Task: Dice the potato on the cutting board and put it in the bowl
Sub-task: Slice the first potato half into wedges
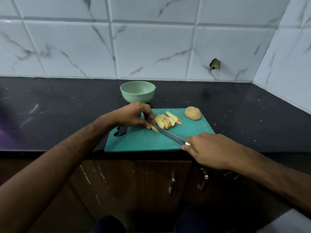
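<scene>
Dark trouser knees (109, 224) at the bottom edge of the frame, partly cut off.

Brown cupboard doors (134, 182) across the lower middle, scuffed with pale marks, two metal handles (172, 183) right of centre.

Right hand (210, 150), lower right of centre: fingers (188, 145) clenched round the handle of a knife (170, 135); handle mostly hidden under the hand, only a small silver end showing. Blade runs up and to the left across the board, its tip at the cut slices.

Cutting board (151, 142), green, rectangular, lying at the front edge of the black surface (50, 115), a shaped grip hole at its left end.

Left hand (133, 115), centre of the frame, at the board's far left part: fingers curled down, pinching one thin potato strip (154, 128) against the board, just beside the blade.

Potato slices (165, 121), pale yellow with skin edges, fanned in an overlapping row on the board, touching the blade on its right side.

Potato half (192, 113), skin side up, uncut, at the board's upper right corner, apart from the slices.

Bowl (137, 92), pale green, upright on the surface just behind the board's far left corner, above the left hand; nothing visible inside it.

Wall tiles (151, 39), white with grey veining, filling the upper half; one dark chipped hole (215, 64) at right of centre.
</scene>
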`<state>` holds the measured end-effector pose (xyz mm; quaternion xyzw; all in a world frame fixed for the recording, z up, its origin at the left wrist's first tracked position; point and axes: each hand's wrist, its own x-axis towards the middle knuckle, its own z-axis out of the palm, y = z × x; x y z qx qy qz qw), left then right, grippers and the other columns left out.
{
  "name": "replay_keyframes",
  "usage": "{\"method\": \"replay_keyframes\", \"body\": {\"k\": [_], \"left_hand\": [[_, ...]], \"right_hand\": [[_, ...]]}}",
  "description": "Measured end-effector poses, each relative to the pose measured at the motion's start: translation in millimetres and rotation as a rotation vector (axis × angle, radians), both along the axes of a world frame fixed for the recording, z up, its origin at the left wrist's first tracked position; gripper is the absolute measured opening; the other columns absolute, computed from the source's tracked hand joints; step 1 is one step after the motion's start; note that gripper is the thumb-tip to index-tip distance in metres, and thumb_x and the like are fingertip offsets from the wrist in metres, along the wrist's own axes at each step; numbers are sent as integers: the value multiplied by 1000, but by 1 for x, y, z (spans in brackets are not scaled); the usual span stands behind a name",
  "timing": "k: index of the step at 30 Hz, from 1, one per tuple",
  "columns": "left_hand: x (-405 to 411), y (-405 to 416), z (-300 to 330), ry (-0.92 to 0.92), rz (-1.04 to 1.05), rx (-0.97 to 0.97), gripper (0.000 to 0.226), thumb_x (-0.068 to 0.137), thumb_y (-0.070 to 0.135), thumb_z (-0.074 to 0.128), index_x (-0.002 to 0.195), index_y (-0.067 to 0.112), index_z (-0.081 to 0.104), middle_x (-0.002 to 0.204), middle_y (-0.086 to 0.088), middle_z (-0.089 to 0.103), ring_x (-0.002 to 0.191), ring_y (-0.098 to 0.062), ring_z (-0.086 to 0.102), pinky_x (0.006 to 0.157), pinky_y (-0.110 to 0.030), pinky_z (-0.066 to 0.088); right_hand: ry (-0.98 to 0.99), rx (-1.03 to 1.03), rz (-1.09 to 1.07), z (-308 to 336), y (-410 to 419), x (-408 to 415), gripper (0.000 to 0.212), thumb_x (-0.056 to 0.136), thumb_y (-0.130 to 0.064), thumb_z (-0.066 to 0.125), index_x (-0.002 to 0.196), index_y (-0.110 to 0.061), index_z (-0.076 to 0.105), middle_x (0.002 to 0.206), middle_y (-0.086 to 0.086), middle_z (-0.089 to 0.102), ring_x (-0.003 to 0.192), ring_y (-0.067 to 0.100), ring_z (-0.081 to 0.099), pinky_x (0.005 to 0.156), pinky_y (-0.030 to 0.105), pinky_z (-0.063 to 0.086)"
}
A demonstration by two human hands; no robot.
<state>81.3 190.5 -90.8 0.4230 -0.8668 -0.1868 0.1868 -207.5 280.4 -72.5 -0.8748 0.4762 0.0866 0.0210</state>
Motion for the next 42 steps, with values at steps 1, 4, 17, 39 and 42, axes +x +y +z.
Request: {"method": "replay_keyframes", "body": {"k": [1, 4, 17, 39, 42], "left_hand": [[0, 1, -1, 9, 4, -3, 22, 77, 17, 87, 96, 24, 78, 96, 7, 69, 90, -11, 66, 78, -15, 48], [-1, 7, -4, 18, 30, -25, 21, 80, 12, 84, 97, 21, 77, 98, 4, 69, 90, -8, 65, 74, -9, 45], [1, 28, -7, -63, 93, -143, 17, 96, 19, 67, 110, 24, 76, 103, 6, 63, 97, -4, 60, 80, -6, 40], [-11, 31, -15, -250, -35, -641, 19, 96, 34, 56, 94, 26, 73, 87, 11, 68, 82, -12, 62, 70, -38, 44], [-11, 31, -16, -239, -46, -652, 5, 94, 24, 68, 94, 25, 73, 90, 12, 68, 85, -9, 62, 72, -34, 41]], "right_hand": [[4, -2, -13, 0, 6, -5, 39, 107, -54, 29, 84, -27, 46, 80, -5, 55, 70, 9, 54, 63, 32, 43], [9, -43, -26, -1, 16, -11, 41, 107, -54, 28, 85, -26, 47, 78, -4, 54, 70, 10, 53, 67, 35, 46], [-73, -140, -28, -9, 18, 13, 39, 107, -56, 28, 90, -28, 49, 77, -7, 51, 68, 9, 51, 56, 31, 33], [-138, -37, -162, -2, 11, 19, 41, 107, -54, 31, 83, -26, 47, 82, -4, 56, 71, 11, 54, 56, 30, 34], [-145, -37, -164, -4, 13, 17, 41, 107, -55, 31, 84, -26, 49, 82, -4, 56, 73, 11, 56, 58, 31, 36]]}}
